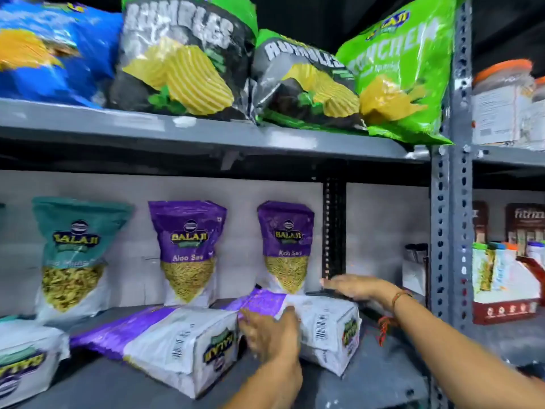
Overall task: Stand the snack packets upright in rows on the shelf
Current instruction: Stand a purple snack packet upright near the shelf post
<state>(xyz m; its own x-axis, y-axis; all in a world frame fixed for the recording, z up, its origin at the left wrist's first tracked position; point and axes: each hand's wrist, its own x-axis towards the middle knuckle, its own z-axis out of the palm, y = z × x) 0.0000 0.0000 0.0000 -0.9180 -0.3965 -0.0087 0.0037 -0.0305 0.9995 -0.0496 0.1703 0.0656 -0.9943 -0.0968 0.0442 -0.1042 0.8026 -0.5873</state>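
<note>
**Inspection: flat purple packet under both hands, lower shelf, right of centre**

Location. The purple packet [318,317] lies flat on the lower shelf [368,376], lower centre-right of the frame, directly in front of an upright purple packet [285,246] at the back wall.

Grip. The left hand [272,335] is closed over the packet's near-left edge, fingers wrapped onto the film. The right hand [356,287] lies open and flat on its far-right top side, fingers together, pressing rather than clasping.

Orientation. The long axis runs from the front of the shelf toward the back. The gusseted base faces the viewer; the purple top end points at the back wall. The barcoded rear face is uppermost.

Recommendation. Pivot on the base: lift the far purple end, keep the gusset down, and turn the printed face forward. Support both sides; the contents look loose and likely to slump. A second flat packet [165,343] lies just beside, at lower centre; avoid dragging it.
</note>
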